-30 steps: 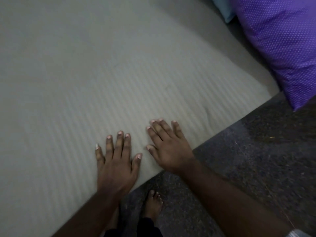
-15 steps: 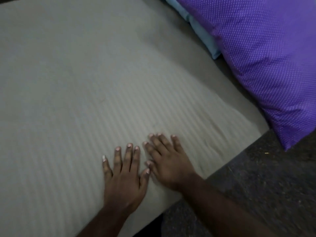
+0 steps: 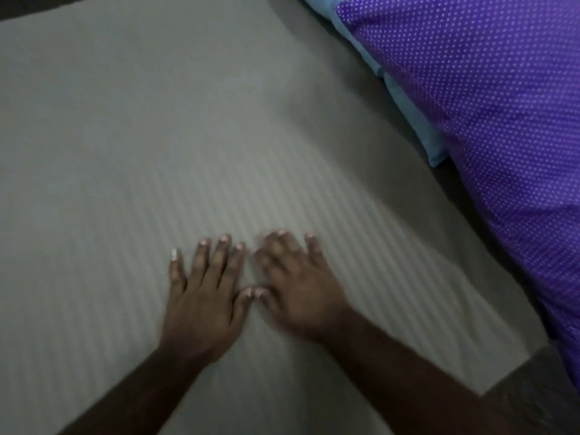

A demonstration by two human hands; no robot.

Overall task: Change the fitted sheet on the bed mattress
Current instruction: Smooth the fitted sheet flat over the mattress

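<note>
While our left hand [image 3: 204, 306] and right hand [image 3: 298, 293] press flat, fingers spread and holding nothing, the striped fitted sheet [image 3: 157, 136] looks thin, soft and light. We judge its near right corner the place to grip.

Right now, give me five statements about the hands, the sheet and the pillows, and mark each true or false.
1. Both hands lie flat on the striped sheet. True: the left hand and the right hand rest palm down with straight fingers.
2. The right hand grips a corner of the sheet. False: it holds nothing, only presses on the sheet.
3. A purple dotted pillow lies to the right of the hands. True.
4. The thumbs are far apart. False: their tips nearly meet.
5. The light blue pillow lies on top of the purple one. False: it shows from under the purple pillow's edge.
</note>
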